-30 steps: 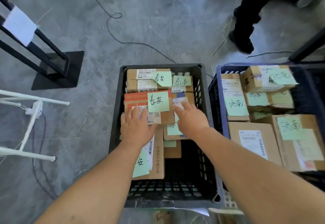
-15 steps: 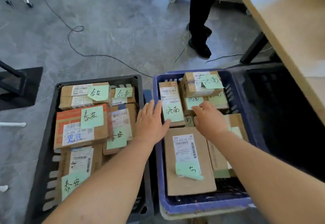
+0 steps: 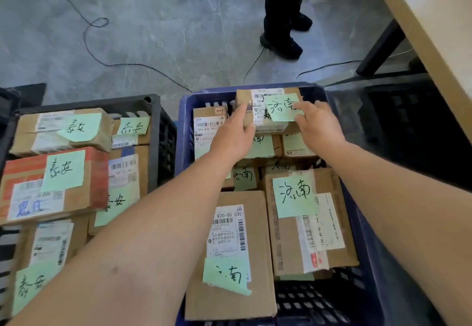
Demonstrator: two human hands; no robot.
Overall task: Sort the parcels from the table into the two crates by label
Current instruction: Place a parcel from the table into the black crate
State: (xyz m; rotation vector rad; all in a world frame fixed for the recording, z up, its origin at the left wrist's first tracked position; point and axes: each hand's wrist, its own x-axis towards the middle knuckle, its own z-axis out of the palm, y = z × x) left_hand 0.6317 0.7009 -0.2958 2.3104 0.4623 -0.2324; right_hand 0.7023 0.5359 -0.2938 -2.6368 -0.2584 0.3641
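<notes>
A blue crate [image 3: 187, 111] on the right holds several cardboard parcels with green notes. A black crate [image 3: 155, 121] on the left holds several parcels with differently written green notes. On top of the stack at the blue crate's far end sits a small parcel [image 3: 260, 114]. My left hand [image 3: 233, 134] holds its left side and my right hand [image 3: 316, 125] holds its right side, fingers over its green note. Whether the parcel is lifted or resting on the stack, I cannot tell.
A person in dark trousers and shoes [image 3: 281, 42] stands on the grey floor beyond the crates. Cables [image 3: 102, 62] run across the floor. A wooden table edge [image 3: 421, 31] with a black leg [image 3: 380, 47] is at the upper right. A dark crate [image 3: 408, 131] sits under it.
My view and both hands moved from the black crate to the blue crate. The hands then reached forward to the small parcel at the far end and took hold of it.
</notes>
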